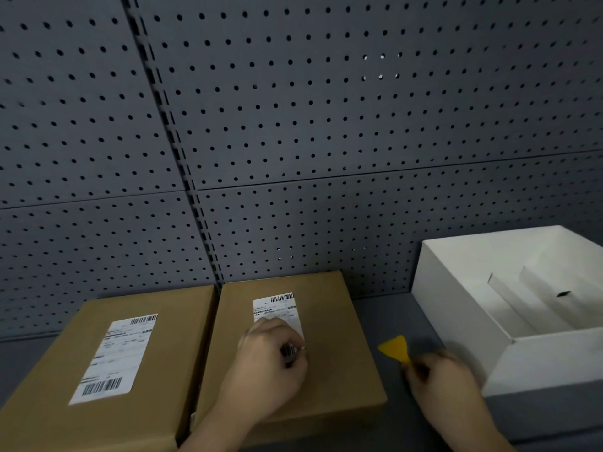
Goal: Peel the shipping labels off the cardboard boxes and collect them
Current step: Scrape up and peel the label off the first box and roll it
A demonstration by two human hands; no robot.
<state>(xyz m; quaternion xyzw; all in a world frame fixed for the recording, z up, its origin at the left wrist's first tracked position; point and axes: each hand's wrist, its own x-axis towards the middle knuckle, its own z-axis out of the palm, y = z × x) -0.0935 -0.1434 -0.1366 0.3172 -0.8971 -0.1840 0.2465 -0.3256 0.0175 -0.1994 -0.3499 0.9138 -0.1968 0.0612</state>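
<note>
Two brown cardboard boxes lie side by side on the grey surface. The left box (58, 402) carries a full white shipping label (114, 357), stuck flat. On the right box (336, 353) the white label (279, 309) is partly lifted: my left hand (267, 367) grips its curled lower end, where a barcode shows between the fingers. To the right of that box, my right hand (440, 380) holds a yellow plastic scraper (394, 349) by its handle, blade pointing up and left, just above the surface.
An open white cardboard box (456, 305) with folded white inserts inside stands at the right. A dark grey pegboard wall (293, 125) rises directly behind the boxes. A strip of grey surface (391, 311) lies between the right brown box and the white box.
</note>
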